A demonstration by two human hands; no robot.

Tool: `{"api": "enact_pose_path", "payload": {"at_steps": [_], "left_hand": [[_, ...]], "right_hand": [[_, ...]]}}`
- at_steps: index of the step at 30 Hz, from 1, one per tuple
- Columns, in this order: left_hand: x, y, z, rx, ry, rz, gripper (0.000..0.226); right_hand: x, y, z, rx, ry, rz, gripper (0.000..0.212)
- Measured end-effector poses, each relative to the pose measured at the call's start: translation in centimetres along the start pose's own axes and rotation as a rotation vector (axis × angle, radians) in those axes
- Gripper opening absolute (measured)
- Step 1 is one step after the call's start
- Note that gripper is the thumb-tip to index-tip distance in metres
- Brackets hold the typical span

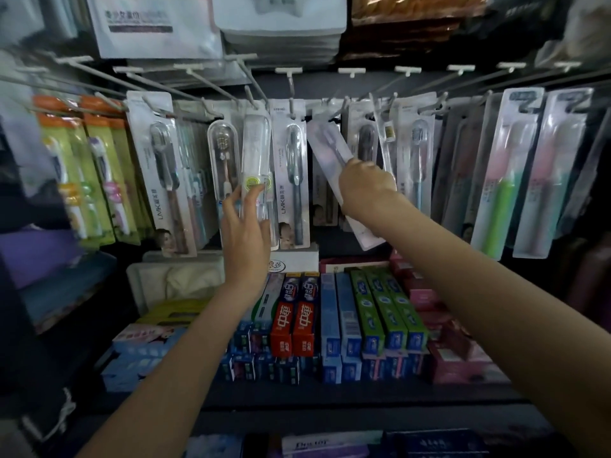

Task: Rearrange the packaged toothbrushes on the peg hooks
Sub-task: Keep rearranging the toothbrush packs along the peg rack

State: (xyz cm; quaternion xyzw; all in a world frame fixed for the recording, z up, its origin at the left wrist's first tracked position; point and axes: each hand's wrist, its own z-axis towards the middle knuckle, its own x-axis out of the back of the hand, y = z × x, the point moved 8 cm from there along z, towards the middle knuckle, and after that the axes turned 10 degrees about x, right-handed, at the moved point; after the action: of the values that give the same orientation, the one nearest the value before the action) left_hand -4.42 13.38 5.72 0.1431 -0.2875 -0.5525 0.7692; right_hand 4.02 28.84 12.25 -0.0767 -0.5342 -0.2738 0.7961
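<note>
Both hands are raised to the row of peg hooks (205, 81) across the upper part of the frame. At centre, the left hand (246, 226) holds a clear, narrow toothbrush pack (256, 166) upright, thumb on one long edge and fingers curled round the other near its round green sticker; whether the pack's top is on a hook or free I cannot tell. Right of centre, the right hand (365, 183) grips a white toothbrush pack (334, 166) about its middle, knuckles toward the camera. This pack is tilted, upper end leaning left just under the hook tips, lower end swinging right, and is blurred.

Between the two hands hangs an LMK pack (291, 173) with a dark brush, close on both sides, so little open room lies there. Another LMK card (158, 170) hangs left of the clear pack, tilted. Further left are green-and-orange packs (96, 166); at far right, tall packs (506, 173) with pink and green handles. Hanging packs crowd the row edge to edge.

Below, a dark shelf (330, 393) carries toothpaste boxes (297, 325) lying side by side: red ones with Chinese characters, blue and green ones right of them. The front strip of the shelf is bare. A box at the bottom edge reads "Doctor", partly blurred.
</note>
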Motion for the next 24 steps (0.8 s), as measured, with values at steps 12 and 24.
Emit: {"api": "enact_pose_path", "payload": {"at_steps": [12, 24], "left_hand": [[-0.4, 2.7, -1.9, 0.054, 0.050, 0.085, 0.047], [-10.2, 19.7, -5.6, -0.294, -0.140, -0.240, 0.042]], "right_hand": [[-2.6, 3.5, -7.6, 0.252, -0.029, 0.464, 0.050], [-3.5, 24.1, -15.5, -0.145, 0.443, 0.614, 0.044]]}}
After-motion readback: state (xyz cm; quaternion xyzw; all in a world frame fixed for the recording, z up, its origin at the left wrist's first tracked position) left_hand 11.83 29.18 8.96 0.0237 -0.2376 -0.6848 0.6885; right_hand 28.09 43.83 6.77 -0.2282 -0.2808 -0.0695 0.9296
